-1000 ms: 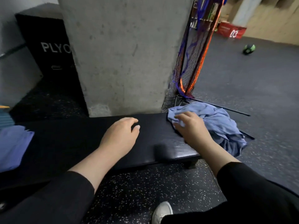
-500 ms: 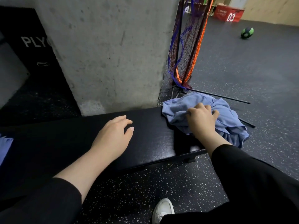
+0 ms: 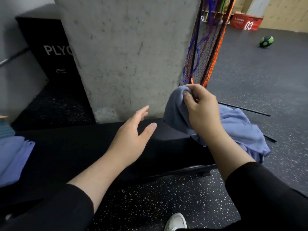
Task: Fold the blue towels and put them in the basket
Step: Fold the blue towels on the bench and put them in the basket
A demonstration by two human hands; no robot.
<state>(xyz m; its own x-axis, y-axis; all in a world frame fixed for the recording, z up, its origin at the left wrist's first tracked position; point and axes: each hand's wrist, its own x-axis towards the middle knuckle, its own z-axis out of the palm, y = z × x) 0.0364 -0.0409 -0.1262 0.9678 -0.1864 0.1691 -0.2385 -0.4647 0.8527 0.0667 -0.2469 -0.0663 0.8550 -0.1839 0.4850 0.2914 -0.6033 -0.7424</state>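
A crumpled blue towel (image 3: 240,129) lies on the right end of a black padded bench (image 3: 80,152) and hangs over its edge. My right hand (image 3: 201,107) pinches a bunched part of this towel and holds it up above the bench. My left hand (image 3: 133,132) hovers over the middle of the bench with straight fingers and holds nothing. A second blue towel (image 3: 13,157) lies at the bench's left end, cut off by the frame. No basket can be made out with certainty.
A concrete pillar (image 3: 126,52) stands right behind the bench. A black plyo box (image 3: 50,52) sits at the back left, a folded net with black poles (image 3: 206,52) at the pillar's right. A green ball (image 3: 266,41) and a red box (image 3: 245,22) are far right. My white shoe (image 3: 176,222) is below.
My right hand has gripped the towel and lifted a bunch of it up off the bench. My left hand has risen slightly off the bench and its fingers have spread.
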